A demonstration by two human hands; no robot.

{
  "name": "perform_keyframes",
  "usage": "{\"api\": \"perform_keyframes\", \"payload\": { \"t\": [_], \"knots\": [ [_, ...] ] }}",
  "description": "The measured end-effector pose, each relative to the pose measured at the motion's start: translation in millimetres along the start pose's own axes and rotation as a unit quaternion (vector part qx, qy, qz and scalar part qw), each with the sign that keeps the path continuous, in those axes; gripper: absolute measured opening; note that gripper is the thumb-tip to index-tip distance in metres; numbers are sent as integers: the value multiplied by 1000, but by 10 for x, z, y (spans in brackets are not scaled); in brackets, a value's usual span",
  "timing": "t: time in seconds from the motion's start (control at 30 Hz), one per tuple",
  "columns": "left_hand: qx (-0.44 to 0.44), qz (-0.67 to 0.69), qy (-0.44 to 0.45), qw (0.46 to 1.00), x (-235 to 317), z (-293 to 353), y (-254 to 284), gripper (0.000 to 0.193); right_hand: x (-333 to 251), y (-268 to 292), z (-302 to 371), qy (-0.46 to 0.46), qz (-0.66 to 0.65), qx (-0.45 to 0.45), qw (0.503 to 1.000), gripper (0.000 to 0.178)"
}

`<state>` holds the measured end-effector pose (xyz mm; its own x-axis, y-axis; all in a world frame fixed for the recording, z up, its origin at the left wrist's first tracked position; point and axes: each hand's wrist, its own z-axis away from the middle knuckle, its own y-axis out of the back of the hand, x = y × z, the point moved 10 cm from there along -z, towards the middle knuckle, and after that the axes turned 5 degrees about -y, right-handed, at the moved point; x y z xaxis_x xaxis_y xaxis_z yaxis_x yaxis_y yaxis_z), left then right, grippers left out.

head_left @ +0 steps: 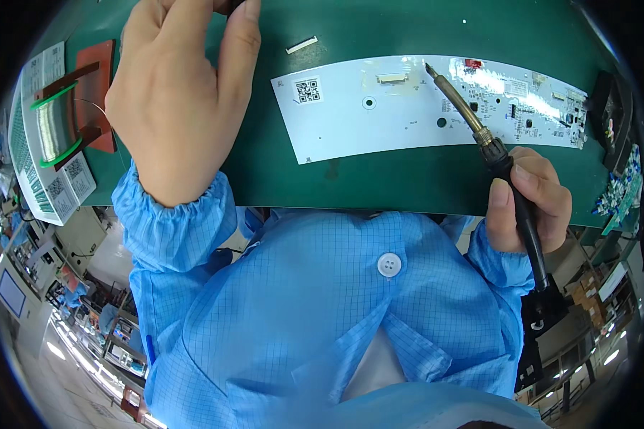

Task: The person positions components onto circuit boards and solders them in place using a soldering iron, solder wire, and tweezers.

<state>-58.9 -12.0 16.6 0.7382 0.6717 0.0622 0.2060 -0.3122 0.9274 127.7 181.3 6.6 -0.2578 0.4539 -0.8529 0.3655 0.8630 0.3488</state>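
One soldering iron (pixel 479 136) gripped in the right hand (pixel 529 200) over one white circuit board (pixel 379 114); left hand (pixel 179 93) fingers' grip cannot be told; one solder spool (pixel 54 125).

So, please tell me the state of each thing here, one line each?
Soldering iron: held in right hand, tip over the board.
Circuit board: flat on green mat.
Solder spool: on its stand, untouched.
Left hand: raised; whether it holds anything cannot be told.
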Motion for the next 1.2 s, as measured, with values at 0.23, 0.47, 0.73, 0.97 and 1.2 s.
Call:
{"api": "perform_keyframes", "payload": {
  "t": [0.23, 0.47, 0.73, 0.97, 1.2],
  "knots": [
    [-17, -45, 26, 999, -71, -1, -81, 23, 31, 75, 32, 32, -13, 50, 998, 30],
    [-47, -72, -28, 996, 166, -56, -11, 44, 20, 62, 32, -9, -1, 29, 1000, 28],
    [129, 278, -155, 939, 315, 191, 217, 44, -215, -32, 74, -30, 124, 34, 991, 24],
    [42, 226, -210, 950, 563, 235, 215, 19, -728, -409, -16, -19, 268, 45, 962, 34],
    [24, 199, -166, 966, 543, 268, 101, 10, -882, -771, -37, 96, 290, 23, 952, 36]
  ]
}}
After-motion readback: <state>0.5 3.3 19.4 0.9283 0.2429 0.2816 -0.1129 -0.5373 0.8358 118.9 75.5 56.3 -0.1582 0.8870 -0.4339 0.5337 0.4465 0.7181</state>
